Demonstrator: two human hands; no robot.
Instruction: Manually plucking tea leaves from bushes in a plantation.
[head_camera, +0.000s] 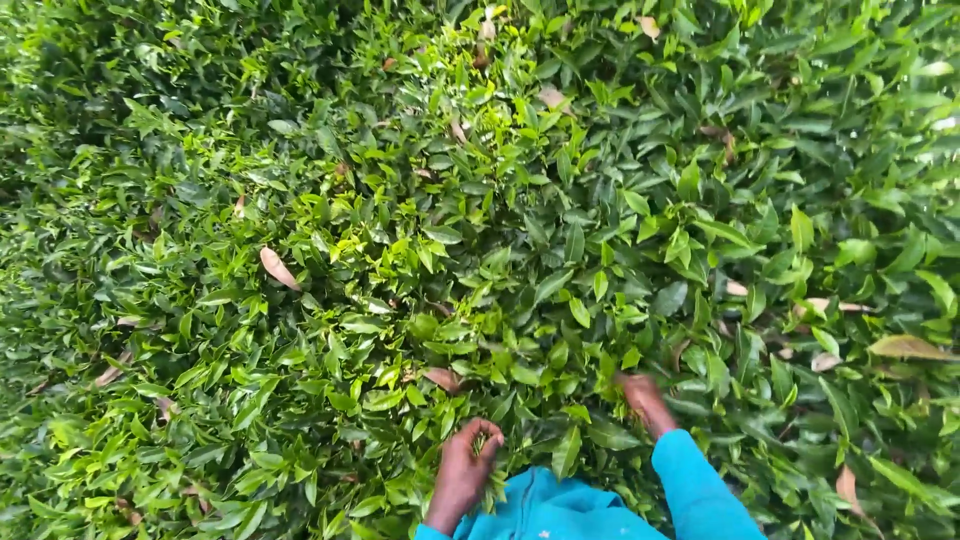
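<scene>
A dense green leafy bush (480, 220) fills the whole view. My left hand (463, 468) is at the bottom centre, fingers curled around a small bunch of green leaves (487, 437). My right hand (645, 400) reaches into the foliage a little to the right. Its fingers are buried among the leaves, so I cannot see whether they grip anything. Both arms wear bright blue sleeves (700, 495).
Several dry brown leaves lie on top of the bush, one at the left (278, 268) and one near the right edge (905, 347). Bright blue cloth (555, 510) shows at the bottom edge between my arms.
</scene>
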